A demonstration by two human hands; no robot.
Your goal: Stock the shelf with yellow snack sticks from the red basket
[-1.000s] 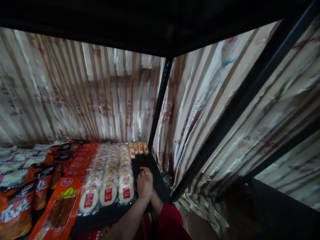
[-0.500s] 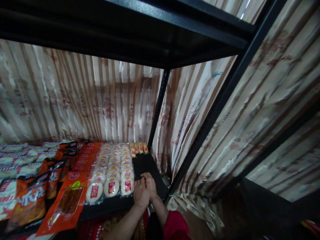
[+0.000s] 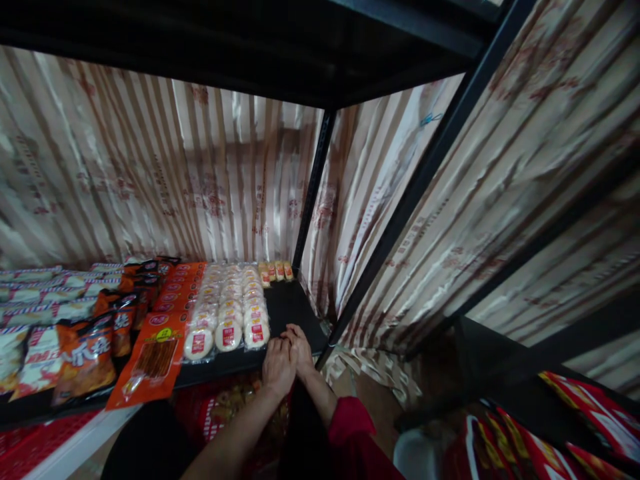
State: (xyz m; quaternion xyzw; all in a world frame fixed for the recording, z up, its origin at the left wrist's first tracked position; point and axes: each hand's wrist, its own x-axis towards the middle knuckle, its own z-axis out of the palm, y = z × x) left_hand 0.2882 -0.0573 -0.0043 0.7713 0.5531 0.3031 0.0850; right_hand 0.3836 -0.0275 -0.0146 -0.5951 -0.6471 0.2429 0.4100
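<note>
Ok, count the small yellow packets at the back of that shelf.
4 small yellow packets, side by side at the back right corner of the shelf, by the black post; more could be hidden behind.

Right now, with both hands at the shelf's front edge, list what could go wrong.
The orange packet overhangs the front edge of the shelf; a nudge could slide it off. The left hand and right hand sit beside the front cake pack, so a sweep left may disturb it. The upper shelf hangs low overhead; rising could bump it.
</note>
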